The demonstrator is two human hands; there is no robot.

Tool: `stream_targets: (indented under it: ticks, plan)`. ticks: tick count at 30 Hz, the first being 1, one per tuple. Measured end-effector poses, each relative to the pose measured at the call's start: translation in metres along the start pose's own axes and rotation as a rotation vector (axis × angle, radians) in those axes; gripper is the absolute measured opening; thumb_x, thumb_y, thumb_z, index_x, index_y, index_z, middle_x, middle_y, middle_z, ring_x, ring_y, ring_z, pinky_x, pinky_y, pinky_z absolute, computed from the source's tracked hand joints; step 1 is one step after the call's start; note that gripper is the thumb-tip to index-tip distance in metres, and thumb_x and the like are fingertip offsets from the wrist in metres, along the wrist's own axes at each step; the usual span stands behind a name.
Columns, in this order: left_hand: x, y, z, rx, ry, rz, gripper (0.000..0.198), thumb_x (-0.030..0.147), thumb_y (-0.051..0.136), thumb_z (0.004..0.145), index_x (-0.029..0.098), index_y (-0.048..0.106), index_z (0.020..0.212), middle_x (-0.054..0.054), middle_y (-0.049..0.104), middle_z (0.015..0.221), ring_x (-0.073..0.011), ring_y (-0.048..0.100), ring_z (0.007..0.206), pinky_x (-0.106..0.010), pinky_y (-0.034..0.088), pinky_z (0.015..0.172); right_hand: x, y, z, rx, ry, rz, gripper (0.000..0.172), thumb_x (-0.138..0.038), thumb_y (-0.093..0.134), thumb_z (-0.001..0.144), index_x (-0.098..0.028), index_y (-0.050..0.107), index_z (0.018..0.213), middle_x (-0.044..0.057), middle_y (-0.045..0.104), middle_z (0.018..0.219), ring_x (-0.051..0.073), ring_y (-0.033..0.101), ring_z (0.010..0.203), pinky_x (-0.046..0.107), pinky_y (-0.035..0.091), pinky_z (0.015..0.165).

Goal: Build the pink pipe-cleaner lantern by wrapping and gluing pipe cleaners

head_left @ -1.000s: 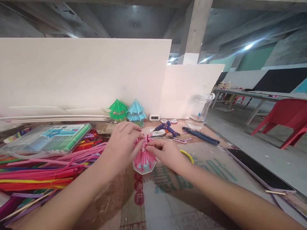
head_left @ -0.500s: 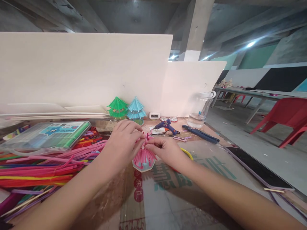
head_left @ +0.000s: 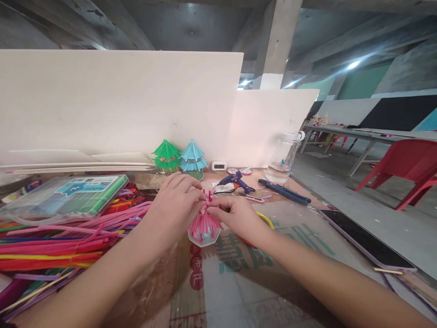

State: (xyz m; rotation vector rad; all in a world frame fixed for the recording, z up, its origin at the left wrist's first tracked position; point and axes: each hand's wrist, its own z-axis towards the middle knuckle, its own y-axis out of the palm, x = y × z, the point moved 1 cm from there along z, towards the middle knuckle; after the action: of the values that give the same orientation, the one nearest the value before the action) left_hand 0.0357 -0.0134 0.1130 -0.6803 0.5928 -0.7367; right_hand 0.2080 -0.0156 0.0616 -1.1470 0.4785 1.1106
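A small pink cone-shaped roof model made of straw pieces (head_left: 204, 226) stands on the cardboard-covered table (head_left: 259, 282). My left hand (head_left: 175, 205) is closed around its top from the left, fingertips pinching the pink strands. My right hand (head_left: 235, 216) pinches the same tip from the right. A yellow loop (head_left: 266, 220) peeks out behind my right wrist. Two finished models, one green (head_left: 166, 156) and one blue (head_left: 193, 159), stand at the back by the white board.
A heap of coloured straws (head_left: 64, 241) and a clear plastic case (head_left: 66, 193) lie at left. A blue glue gun (head_left: 236, 181), a dark tool (head_left: 285, 192), a glass jar (head_left: 285, 157) and a phone (head_left: 367, 246) sit to the right. Red chairs (head_left: 406, 171) stand beyond.
Both hands stay pinched on the pink model's top; only the fingers shift slightly. The view has bobbed a little.
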Motion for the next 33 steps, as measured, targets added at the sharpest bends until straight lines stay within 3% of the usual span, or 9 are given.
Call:
stream_targets:
  ticks: [8,14,19,21,25,29,33]
  plan:
    - [0.002,-0.001,0.001,-0.011,-0.007,0.011,0.018,0.019,0.053,0.092,0.017,0.068,0.082,-0.009,0.067,0.095,-0.0248,0.057,0.096,-0.044,0.046,0.089,0.001,0.001,0.001,-0.006,-0.004,0.014,0.024,-0.029,0.058,0.084,-0.019,0.08,0.09,0.001,0.072,0.072,0.013,0.053,0.06,0.023,0.038,0.057]
    - [-0.003,-0.003,0.0,-0.011,-0.031,-0.011,0.02,0.018,0.05,0.093,0.018,0.07,0.091,-0.008,0.068,0.099,-0.0249,0.058,0.096,-0.044,0.045,0.09,-0.004,-0.003,-0.003,0.014,0.027,0.015,0.022,-0.027,0.059,0.082,-0.02,0.079,0.09,0.003,0.076,0.082,0.016,0.06,0.067,0.026,0.043,0.063]
    - [-0.017,-0.013,-0.002,0.021,-0.198,-0.095,0.022,0.027,0.052,0.094,0.018,0.067,0.106,-0.01,0.069,0.107,-0.0255,0.061,0.102,-0.045,0.046,0.092,-0.006,-0.02,-0.003,0.139,-0.041,-0.031,0.03,-0.038,0.053,0.085,-0.018,0.074,0.077,0.004,0.071,0.07,0.018,0.059,0.065,0.026,0.043,0.06]
    - [-0.023,-0.015,-0.004,-0.049,-0.283,-0.148,0.028,0.032,0.062,0.088,0.018,0.066,0.112,-0.011,0.068,0.114,-0.0276,0.061,0.108,-0.046,0.047,0.095,0.001,-0.027,0.0,0.227,-0.06,-0.057,0.037,-0.046,0.049,0.086,-0.018,0.069,0.073,0.003,0.066,0.066,0.018,0.057,0.064,0.026,0.042,0.058]
    - [-0.028,-0.015,-0.007,-0.255,-0.411,-0.292,0.059,0.031,0.076,0.074,0.016,0.056,0.128,-0.015,0.062,0.128,-0.0299,0.057,0.12,-0.046,0.047,0.1,0.034,-0.03,0.01,0.356,-0.054,-0.255,0.049,-0.053,0.027,0.094,-0.021,0.049,0.064,0.002,0.054,0.061,0.018,0.053,0.063,0.027,0.042,0.059]
    - [-0.022,-0.013,-0.011,-0.369,-0.487,-0.414,0.078,0.03,0.079,0.07,0.02,0.046,0.139,-0.016,0.051,0.143,-0.0317,0.048,0.132,-0.048,0.041,0.107,0.068,-0.022,0.016,0.267,-0.055,-0.332,0.04,-0.047,0.033,0.091,-0.021,0.051,0.066,0.006,0.06,0.067,0.021,0.057,0.067,0.032,0.045,0.064]
    - [-0.016,-0.004,-0.015,-0.37,-0.57,-0.514,0.086,0.035,0.076,0.071,0.02,0.037,0.146,-0.016,0.045,0.149,-0.0328,0.045,0.134,-0.047,0.038,0.109,0.086,-0.01,0.014,0.144,-0.045,-0.405,0.023,-0.032,0.046,0.084,-0.019,0.064,0.081,0.011,0.069,0.087,0.026,0.063,0.085,0.037,0.048,0.078]
